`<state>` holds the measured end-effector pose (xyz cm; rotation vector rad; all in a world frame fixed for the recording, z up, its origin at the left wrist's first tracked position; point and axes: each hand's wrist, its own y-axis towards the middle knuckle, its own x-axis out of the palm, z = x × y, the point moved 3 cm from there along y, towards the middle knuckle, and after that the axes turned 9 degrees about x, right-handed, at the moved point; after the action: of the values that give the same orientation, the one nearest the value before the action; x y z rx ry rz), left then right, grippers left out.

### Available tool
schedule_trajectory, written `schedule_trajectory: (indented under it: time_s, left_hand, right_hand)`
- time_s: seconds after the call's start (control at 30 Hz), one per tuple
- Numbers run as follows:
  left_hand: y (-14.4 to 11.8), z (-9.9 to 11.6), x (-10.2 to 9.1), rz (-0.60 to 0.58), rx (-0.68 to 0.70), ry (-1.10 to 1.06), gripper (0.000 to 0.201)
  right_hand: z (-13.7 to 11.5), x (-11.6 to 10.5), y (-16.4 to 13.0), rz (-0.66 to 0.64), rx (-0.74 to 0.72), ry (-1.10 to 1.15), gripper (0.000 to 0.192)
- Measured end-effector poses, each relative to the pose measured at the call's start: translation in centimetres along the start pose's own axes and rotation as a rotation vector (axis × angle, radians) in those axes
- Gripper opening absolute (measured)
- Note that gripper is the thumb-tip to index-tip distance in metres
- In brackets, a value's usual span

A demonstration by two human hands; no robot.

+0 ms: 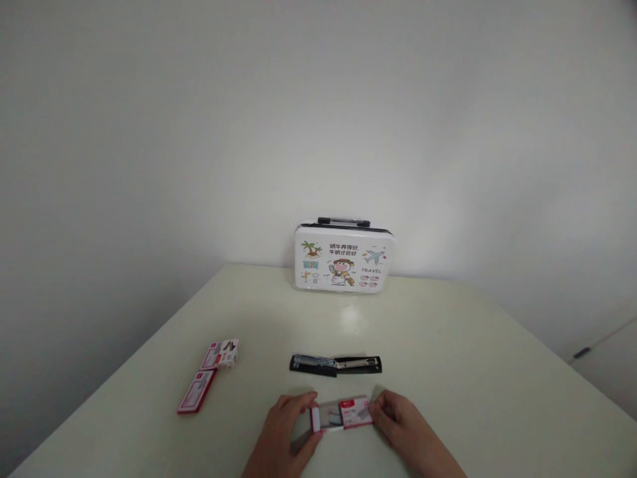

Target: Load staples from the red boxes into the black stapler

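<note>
My left hand (286, 425) and my right hand (403, 425) together hold a small red and white staple box (343, 414) just above the table's near edge. The box's inner tray is slid partly out toward the left, and grey staples show inside it. My left fingers pinch the tray end, my right fingers pinch the sleeve end. Just beyond the box a black stapler (336, 364) lies opened flat, its metal channel facing up.
Two more small red and white boxes (220, 354) (197, 391) lie at the left of the pale table (448, 345). A white tin case (343, 257) with cartoon travel pictures and a black handle stands at the far edge against the wall.
</note>
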<state>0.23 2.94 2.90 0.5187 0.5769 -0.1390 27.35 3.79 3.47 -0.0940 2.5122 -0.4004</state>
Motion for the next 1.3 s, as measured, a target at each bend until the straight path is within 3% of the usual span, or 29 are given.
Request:
schedule_trajectory:
  time_s: [0.1,0.27,0.43,0.67,1.0,1.2,1.3]
  left_hand:
    - [0.0,0.0,0.0,-0.013,0.005,-0.002,0.052]
    - [0.1,0.2,-0.3,-0.033,0.04,0.039,0.054]
    - [0.3,0.5,-0.5,-0.038,0.078,0.053,0.049]
    - [0.3,0.7,-0.8,-0.055,0.065,0.039,0.048]
    - [0.0,0.0,-0.1,-0.023,0.033,0.003,0.051]
    - [0.5,0.1,-0.2,-0.02,-0.002,0.06,0.038]
    - [1.0,0.7,0.4,-0.059,-0.047,0.134,0.03]
  right_hand:
    - [-3.0,-0.6,-0.9,0.114,-0.071,-0.183,0.017]
    - [-8.8,1.5,-1.2,0.072,-0.26,-0.47,0.015]
    - [-10.8,3.3,0.0,0.06,-0.409,-0.696,0.022]
    - [-10.3,2.6,-0.1,-0.04,-0.5,-0.613,0.022]
    - [-4.9,-0.3,-1.0,0.055,-0.316,-0.261,0.009]
    - [-3.3,-1.3,-2.0,0.023,-0.294,-0.195,0.041]
    - [-4.3,-0.9,-2.5,-0.005,-0.293,-0.227,0.031]
